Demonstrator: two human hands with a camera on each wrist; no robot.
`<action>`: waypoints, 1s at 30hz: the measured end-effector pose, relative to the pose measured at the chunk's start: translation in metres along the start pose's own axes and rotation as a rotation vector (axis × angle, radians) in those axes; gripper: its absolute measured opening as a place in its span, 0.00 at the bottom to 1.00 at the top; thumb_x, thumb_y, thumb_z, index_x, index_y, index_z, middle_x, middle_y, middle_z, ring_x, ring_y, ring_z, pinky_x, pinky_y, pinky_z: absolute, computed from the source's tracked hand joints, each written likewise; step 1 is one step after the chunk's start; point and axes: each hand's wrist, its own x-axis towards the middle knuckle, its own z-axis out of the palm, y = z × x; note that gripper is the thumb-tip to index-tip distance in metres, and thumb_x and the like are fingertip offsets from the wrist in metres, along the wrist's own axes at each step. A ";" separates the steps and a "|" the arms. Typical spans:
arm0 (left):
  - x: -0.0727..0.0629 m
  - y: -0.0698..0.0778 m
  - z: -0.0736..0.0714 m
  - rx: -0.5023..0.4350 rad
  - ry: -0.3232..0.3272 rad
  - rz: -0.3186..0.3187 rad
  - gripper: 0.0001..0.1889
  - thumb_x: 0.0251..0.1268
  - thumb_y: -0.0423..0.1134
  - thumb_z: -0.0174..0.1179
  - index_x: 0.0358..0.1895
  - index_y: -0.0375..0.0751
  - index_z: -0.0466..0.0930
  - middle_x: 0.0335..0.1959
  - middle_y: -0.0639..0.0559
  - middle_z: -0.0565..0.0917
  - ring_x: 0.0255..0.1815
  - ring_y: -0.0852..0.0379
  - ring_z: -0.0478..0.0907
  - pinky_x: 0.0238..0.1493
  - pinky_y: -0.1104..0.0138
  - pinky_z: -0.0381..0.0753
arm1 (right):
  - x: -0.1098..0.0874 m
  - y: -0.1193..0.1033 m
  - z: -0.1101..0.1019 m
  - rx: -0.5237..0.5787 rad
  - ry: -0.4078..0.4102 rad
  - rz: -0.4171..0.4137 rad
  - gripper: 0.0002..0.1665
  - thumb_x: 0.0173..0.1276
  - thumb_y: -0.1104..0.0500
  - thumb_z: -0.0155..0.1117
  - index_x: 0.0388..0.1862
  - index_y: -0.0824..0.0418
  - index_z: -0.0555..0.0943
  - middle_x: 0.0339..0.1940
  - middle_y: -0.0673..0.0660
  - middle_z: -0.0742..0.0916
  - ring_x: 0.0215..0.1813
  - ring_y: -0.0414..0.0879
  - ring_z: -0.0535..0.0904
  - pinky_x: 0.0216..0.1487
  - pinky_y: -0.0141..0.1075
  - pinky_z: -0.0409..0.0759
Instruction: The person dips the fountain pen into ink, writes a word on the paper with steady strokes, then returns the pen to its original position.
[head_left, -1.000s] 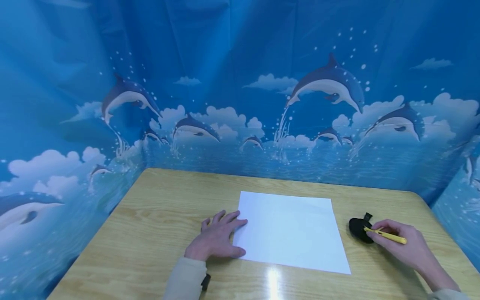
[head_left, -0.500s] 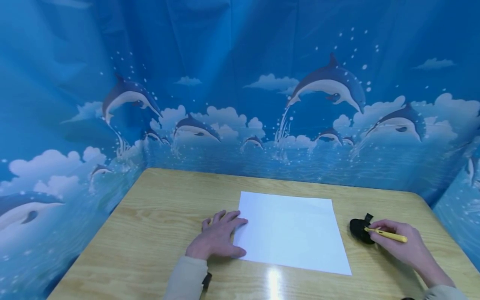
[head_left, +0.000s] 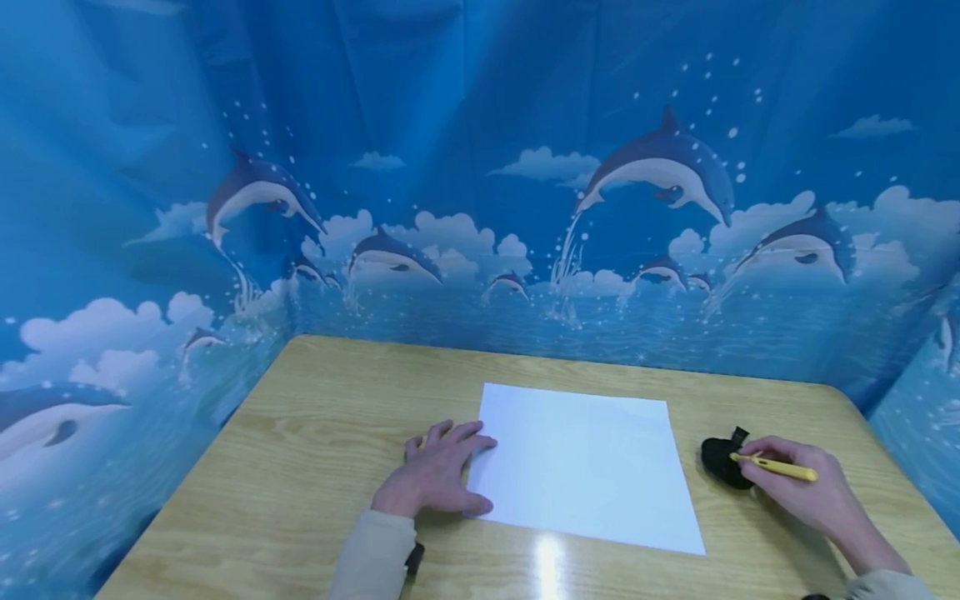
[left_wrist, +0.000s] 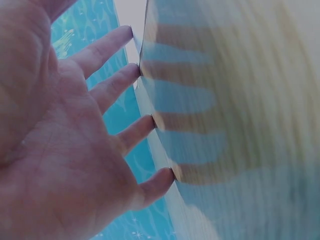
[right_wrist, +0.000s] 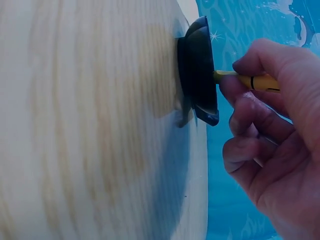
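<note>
A white sheet of paper lies flat on the wooden table. My left hand rests at its left edge with fingers spread, the thumb and index finger overlapping the sheet. In the left wrist view the fingertips meet the glossy tabletop. To the right of the sheet, my right hand pinches a slim yellow pen between thumb and fingers. Its tip is at a black, rounded, shallow dish-like thing with a short tab. The right wrist view shows that black dish-like thing from the side.
A blue curtain printed with dolphins and clouds hangs behind the table and along its sides. Light reflects brightly off the tabletop near the front. A dark band sits at my left wrist, by a pale sleeve.
The yellow pen has turned slightly in my right hand, its tip staying at the black thing. My left hand and the paper keep their places; the view has shifted a little.
</note>
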 end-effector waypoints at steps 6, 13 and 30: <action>0.000 0.000 -0.001 0.018 -0.004 0.001 0.43 0.49 0.61 0.75 0.72 0.60 0.72 0.81 0.54 0.63 0.81 0.34 0.54 0.71 0.25 0.55 | -0.001 -0.008 -0.002 -0.015 0.027 0.008 0.08 0.68 0.53 0.71 0.42 0.55 0.87 0.40 0.59 0.91 0.29 0.27 0.73 0.25 0.29 0.73; -0.002 0.000 -0.002 0.021 -0.001 0.018 0.44 0.47 0.61 0.77 0.72 0.59 0.72 0.82 0.53 0.62 0.81 0.33 0.54 0.70 0.24 0.55 | -0.001 -0.020 -0.002 0.066 0.071 -0.031 0.10 0.69 0.53 0.72 0.46 0.55 0.87 0.38 0.41 0.90 0.33 0.24 0.77 0.26 0.28 0.77; -0.002 0.000 -0.003 0.026 0.012 0.033 0.47 0.45 0.63 0.78 0.72 0.58 0.71 0.81 0.52 0.63 0.80 0.31 0.55 0.70 0.24 0.56 | 0.004 -0.058 0.009 0.130 0.074 -0.088 0.07 0.67 0.57 0.73 0.43 0.55 0.88 0.36 0.49 0.91 0.35 0.25 0.78 0.31 0.23 0.78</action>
